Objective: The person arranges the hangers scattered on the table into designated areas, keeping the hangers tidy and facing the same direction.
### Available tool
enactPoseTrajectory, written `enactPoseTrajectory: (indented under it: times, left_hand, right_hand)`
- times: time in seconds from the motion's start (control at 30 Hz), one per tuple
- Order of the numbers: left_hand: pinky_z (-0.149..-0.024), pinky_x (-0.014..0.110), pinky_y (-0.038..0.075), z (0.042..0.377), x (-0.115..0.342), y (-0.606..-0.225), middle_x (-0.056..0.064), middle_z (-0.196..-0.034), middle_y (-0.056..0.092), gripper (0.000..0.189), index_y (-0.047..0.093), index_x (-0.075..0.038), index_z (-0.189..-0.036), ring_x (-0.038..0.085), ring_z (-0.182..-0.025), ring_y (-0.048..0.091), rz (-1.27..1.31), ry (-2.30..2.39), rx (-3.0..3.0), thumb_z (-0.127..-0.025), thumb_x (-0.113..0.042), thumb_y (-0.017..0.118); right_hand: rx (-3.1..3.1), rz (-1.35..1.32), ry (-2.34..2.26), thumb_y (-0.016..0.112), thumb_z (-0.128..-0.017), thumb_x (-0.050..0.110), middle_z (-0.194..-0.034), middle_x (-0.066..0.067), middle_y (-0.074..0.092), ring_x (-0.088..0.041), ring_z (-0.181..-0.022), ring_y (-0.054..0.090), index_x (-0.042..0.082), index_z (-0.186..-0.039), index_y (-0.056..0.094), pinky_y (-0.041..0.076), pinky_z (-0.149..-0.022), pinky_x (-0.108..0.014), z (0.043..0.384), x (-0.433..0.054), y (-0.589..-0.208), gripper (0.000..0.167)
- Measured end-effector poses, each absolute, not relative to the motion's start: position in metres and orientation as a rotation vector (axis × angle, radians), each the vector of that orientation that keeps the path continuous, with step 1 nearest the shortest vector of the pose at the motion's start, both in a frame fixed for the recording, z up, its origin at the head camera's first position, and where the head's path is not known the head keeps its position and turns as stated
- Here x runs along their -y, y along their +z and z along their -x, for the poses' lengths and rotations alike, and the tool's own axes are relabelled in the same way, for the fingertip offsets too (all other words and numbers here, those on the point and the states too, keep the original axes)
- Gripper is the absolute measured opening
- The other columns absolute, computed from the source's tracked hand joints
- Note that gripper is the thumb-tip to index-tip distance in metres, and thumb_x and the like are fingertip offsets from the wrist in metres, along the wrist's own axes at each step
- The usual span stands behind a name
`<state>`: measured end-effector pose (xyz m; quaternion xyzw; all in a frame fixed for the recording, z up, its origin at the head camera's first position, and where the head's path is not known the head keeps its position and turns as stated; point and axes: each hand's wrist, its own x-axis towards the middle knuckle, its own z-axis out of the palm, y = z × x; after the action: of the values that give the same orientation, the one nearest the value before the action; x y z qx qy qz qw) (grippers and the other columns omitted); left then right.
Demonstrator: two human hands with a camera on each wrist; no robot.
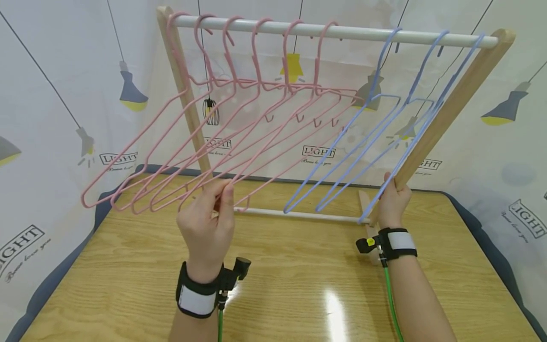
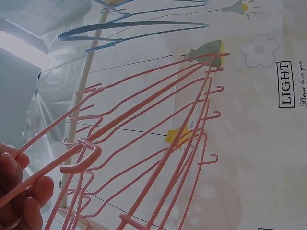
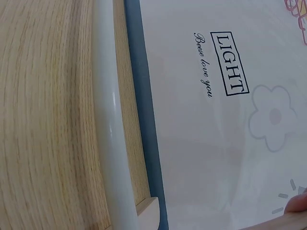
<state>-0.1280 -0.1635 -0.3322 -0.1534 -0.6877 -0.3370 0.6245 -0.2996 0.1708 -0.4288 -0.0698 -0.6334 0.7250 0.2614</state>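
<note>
Several pink wire hangers (image 1: 283, 88) hang on the left of a white top rod (image 1: 363, 33) of a wooden rack. Three blue hangers (image 1: 376, 81) hang on its right. My left hand (image 1: 224, 191) is raised under the pink ones and pinches the lower bar of one. In the left wrist view my fingers (image 2: 21, 191) curl round that pink wire, with the other pink hangers (image 2: 88, 155) fanned out above and the blue hangers (image 2: 139, 24) beyond. My right hand (image 1: 391, 199) grips the rack's slanted right leg (image 1: 453, 104) near its foot; one fingertip (image 3: 297, 206) shows in the right wrist view.
The rack stands on a wooden table (image 1: 299, 285) with a white lower rod (image 1: 299, 215) between its legs, seen close in the right wrist view as the rod (image 3: 108, 120). A printed cloth backdrop (image 1: 51, 118) surrounds the table on three sides.
</note>
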Motion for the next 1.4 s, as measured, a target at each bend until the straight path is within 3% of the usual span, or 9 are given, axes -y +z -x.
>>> enactPoseTrajectory:
  times: [0.67,0.9,1.03,1.4]
  left_hand:
    - [-0.046,0.038,0.048,0.12,0.17,-0.329,0.015,-0.068,0.068,0.039,0.072,0.007,-0.092,0.024,-0.049,0.057,0.331,-0.814,1.728,-0.108,-0.025,0.057]
    - [-0.045,0.037,0.05,0.12,0.172,-0.329,0.014,-0.073,0.071,0.017,0.074,0.006,-0.092,0.025,-0.053,0.064,0.352,-0.809,1.763,-0.099,-0.007,0.067]
    - [-0.045,0.035,0.05,0.119,0.17,-0.329,0.013,-0.071,0.07,0.008,0.075,0.005,-0.093,0.023,-0.051,0.061,0.353,-0.802,1.785,-0.093,0.0,0.07]
    - [-0.043,0.029,0.038,0.115,0.17,-0.327,0.008,-0.062,0.061,0.008,0.077,0.005,-0.095,0.015,-0.045,0.049,0.343,-0.753,1.883,-0.09,0.001,0.073]
  right_hand:
    - [1.718,0.181,1.96,0.062,-0.105,0.027,-0.053,0.007,0.038,-0.005,-0.047,0.034,0.015,-0.065,0.044,0.03,-0.047,-0.019,0.299,-0.17,-0.428,0.045]
    - [1.687,0.142,1.979,0.061,-0.105,0.026,-0.054,0.007,0.039,-0.006,-0.048,0.033,0.014,-0.066,0.044,0.027,-0.047,-0.02,0.299,-0.169,-0.429,0.045]
    - [1.679,0.141,2.002,0.06,-0.106,0.025,-0.055,0.006,0.04,-0.007,-0.048,0.035,0.013,-0.068,0.044,0.029,-0.047,-0.02,0.299,-0.17,-0.43,0.043]
    - [1.711,0.161,1.979,0.061,-0.106,0.026,-0.055,0.006,0.038,-0.006,-0.047,0.034,0.014,-0.069,0.045,0.029,-0.046,-0.019,0.3,-0.171,-0.429,0.041]
